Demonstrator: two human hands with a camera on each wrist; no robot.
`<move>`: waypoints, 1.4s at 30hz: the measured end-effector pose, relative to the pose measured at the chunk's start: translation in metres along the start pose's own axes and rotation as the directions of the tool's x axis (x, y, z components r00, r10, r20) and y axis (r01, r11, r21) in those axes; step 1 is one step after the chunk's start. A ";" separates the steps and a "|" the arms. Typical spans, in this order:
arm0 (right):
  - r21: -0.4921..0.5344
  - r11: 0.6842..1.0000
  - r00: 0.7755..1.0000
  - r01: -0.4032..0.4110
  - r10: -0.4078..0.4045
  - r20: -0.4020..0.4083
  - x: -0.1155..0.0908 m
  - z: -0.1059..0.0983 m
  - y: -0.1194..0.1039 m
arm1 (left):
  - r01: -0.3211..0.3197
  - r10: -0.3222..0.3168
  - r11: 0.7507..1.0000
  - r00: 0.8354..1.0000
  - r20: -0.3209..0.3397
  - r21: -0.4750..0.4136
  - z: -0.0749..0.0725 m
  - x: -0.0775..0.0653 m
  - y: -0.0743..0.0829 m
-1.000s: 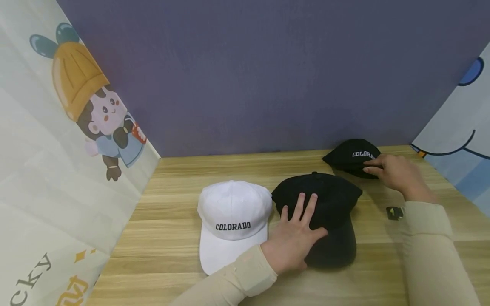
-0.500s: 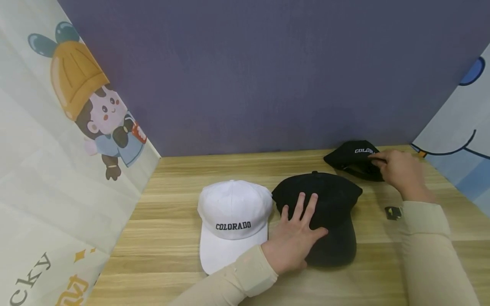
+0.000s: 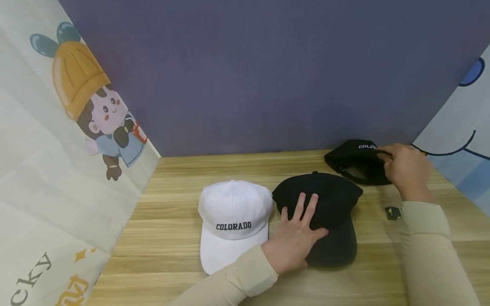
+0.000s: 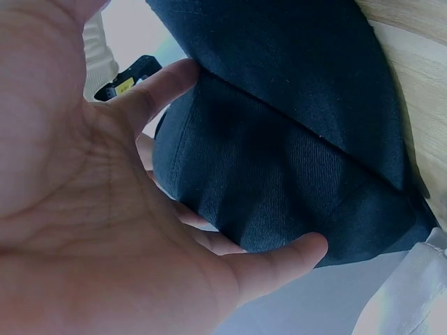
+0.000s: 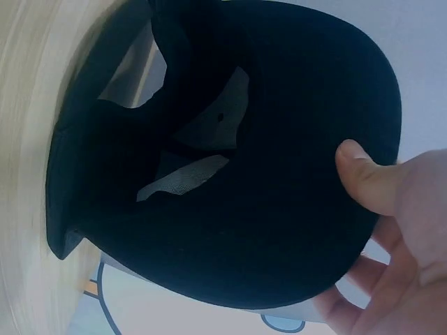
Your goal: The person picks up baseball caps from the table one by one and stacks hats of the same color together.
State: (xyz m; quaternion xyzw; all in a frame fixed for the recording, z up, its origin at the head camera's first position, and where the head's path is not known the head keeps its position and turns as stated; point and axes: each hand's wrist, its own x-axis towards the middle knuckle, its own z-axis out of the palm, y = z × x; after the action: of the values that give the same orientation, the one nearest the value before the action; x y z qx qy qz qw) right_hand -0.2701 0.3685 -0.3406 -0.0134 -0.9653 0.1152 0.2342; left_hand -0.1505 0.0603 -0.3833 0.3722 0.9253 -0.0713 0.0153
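Observation:
Spread fingers of my left hand [image 3: 292,242] lie over a plain black baseball cap [image 3: 334,208] in the middle of the table, brim toward me. In the left wrist view, its thumb and fingertips reach over the cap's crown [image 4: 258,167]. At the back right, my right hand [image 3: 407,172] pinches the brim of a second black cap [image 3: 342,155] with partly covered white lettering. That cap is tilted, with its hollow underside showing. The right wrist view has the thumb on the brim [image 5: 307,167] and fingers behind it. A white cap [image 3: 235,208] lettered COLORADO lies left of the plain one.
A dark blue-grey panel [image 3: 268,76] stands along the back of the wood-grain table [image 3: 164,238]. Printed white walls rise at the left [image 3: 38,140] and right. A small dark device [image 3: 393,213] shows at the right sleeve cuff.
My right hand has moved slightly right and up with the brim, tipping the rear black cap so more of its inside shows. The left hand and the two front caps stay put.

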 end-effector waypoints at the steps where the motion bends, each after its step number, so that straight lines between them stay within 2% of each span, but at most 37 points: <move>1: -0.001 1.000 1.000 -0.007 0.007 -0.003 0.000 0.000 0.000 | 0.000 0.000 1.000 1.000 0.001 0.000 0.000 0.000 0.000; 4: 0.002 1.000 0.999 -0.013 0.013 -0.040 -0.001 -0.001 -0.002 | 0.002 -0.002 1.000 1.000 0.004 0.003 0.000 0.000 0.000; 7: 0.018 1.000 0.994 -0.002 0.004 -0.109 -0.001 -0.003 -0.004 | 0.003 -0.003 1.000 1.000 0.004 0.009 0.000 0.000 0.000; 11: 0.031 1.000 0.981 0.003 0.003 -0.193 0.000 -0.005 -0.007 | 0.003 -0.003 1.000 1.000 -0.001 0.009 0.000 0.000 -0.001; 22: 0.055 0.997 0.941 0.052 -0.031 -0.336 0.002 -0.008 -0.013 | 0.002 -0.002 1.000 1.000 -0.004 0.023 0.001 -0.001 -0.002; 31: 0.083 0.996 0.929 0.020 0.012 -0.370 0.001 -0.019 -0.024 | 0.001 -0.002 1.000 1.000 0.009 0.022 0.000 -0.002 -0.001; 38: 0.099 0.993 0.897 0.062 -0.012 -0.442 0.002 -0.024 -0.029 | 0.002 -0.002 1.000 1.000 0.005 0.022 0.001 -0.001 -0.002; 42: 0.126 0.988 0.865 0.093 -0.017 -0.501 0.003 -0.028 -0.032 | 0.002 -0.002 1.000 1.000 0.003 0.022 0.002 -0.001 -0.002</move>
State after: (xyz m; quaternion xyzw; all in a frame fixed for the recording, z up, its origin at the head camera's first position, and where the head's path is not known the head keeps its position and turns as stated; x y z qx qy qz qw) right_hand -0.2593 0.3440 -0.3076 0.0021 -0.8611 0.1714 0.4786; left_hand -0.1513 0.0580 -0.3847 0.3711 0.9249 -0.0820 0.0127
